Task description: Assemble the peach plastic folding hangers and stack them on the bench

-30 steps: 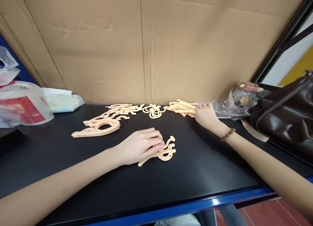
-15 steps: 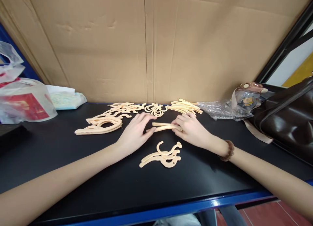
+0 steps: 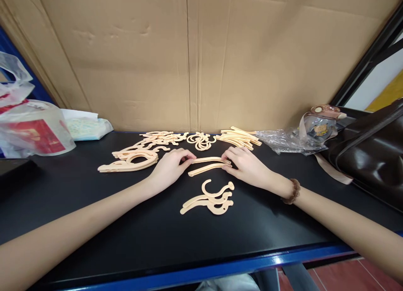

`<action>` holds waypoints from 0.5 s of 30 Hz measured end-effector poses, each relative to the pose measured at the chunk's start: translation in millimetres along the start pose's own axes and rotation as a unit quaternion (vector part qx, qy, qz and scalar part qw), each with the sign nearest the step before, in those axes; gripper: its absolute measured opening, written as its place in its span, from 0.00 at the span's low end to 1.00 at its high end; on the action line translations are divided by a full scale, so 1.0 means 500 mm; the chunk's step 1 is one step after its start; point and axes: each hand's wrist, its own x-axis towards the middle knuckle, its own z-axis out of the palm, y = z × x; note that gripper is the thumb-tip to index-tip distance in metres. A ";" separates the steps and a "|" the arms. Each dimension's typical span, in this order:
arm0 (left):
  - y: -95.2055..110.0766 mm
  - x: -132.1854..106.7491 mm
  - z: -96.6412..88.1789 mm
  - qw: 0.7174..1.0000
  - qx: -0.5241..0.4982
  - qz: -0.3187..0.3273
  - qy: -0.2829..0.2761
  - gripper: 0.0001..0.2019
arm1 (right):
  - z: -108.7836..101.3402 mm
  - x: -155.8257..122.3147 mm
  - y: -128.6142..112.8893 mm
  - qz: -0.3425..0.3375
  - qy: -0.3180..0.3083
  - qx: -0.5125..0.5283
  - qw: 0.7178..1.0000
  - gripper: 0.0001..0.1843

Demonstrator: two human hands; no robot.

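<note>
Fingers (image 3: 189,155) of left hand (image 3: 169,166) pinch tip of far strip (image 3: 208,160); those of right hand (image 3: 244,165) clasp it and near strip (image 3: 204,170). Light, level grip seems best.

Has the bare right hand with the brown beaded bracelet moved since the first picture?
Yes: the right hand moved left toward the dark vertical seam in the tan cardboard wall, and farther out from that wall.
</note>
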 end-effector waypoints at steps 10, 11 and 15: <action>-0.006 0.001 0.002 1.000 0.016 -0.008 0.010 0.14 | 0.000 0.001 0.018 -0.011 0.001 0.024 1.000 0.07; -0.006 0.001 0.002 1.000 0.016 -0.008 0.011 0.14 | 0.000 0.001 0.019 -0.012 0.001 0.023 1.000 0.07; -0.007 0.002 0.003 1.000 0.017 -0.004 0.013 0.13 | 0.001 0.001 0.022 -0.023 0.005 0.008 1.000 0.11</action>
